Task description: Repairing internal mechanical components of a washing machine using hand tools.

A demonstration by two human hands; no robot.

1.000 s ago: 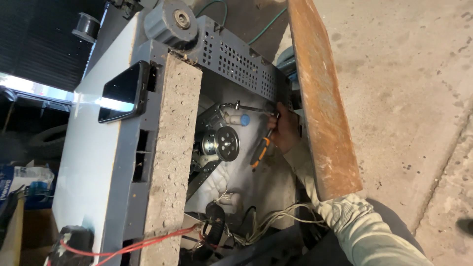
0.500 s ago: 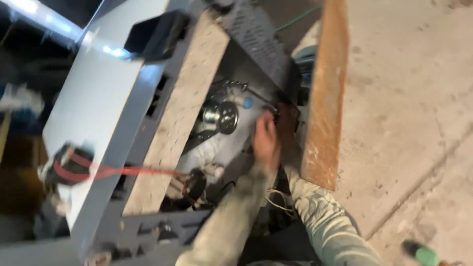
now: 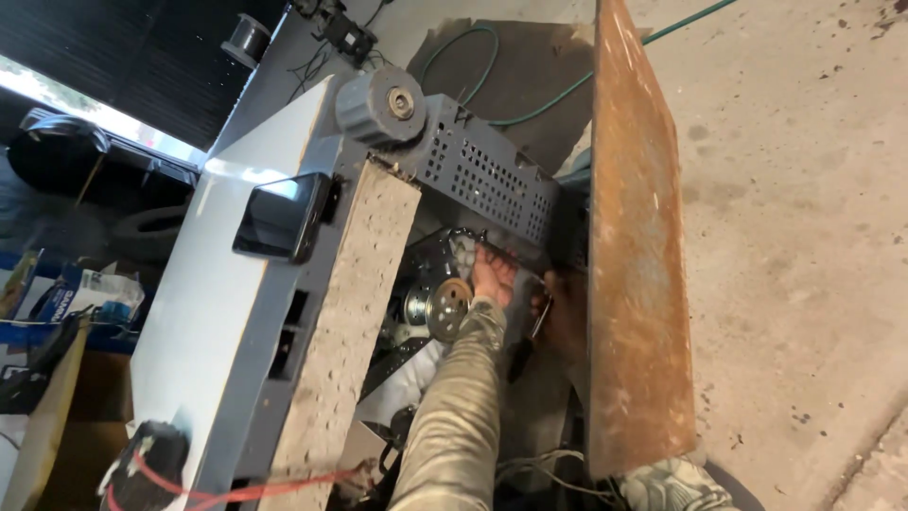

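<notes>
Inside grey machine housing (image 3: 284, 378), left hand (image 3: 492, 276) open beside pulley (image 3: 447, 307), right hand (image 3: 565, 317) gripping tool (image 3: 534, 326).

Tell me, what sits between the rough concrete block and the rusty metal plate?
In the head view, the machine's open cavity: a round metal pulley, the left hand beside it, and the right hand against the rusty plate, right of the concrete block.

At your three o'clock lies bare concrete floor (image 3: 794, 237), speckled and cracked. A green hose (image 3: 567, 90) curls across it near twelve. At ten o'clock, a dark slatted wall (image 3: 142, 57) lets in a bright strip of daylight (image 3: 104, 115).
</notes>
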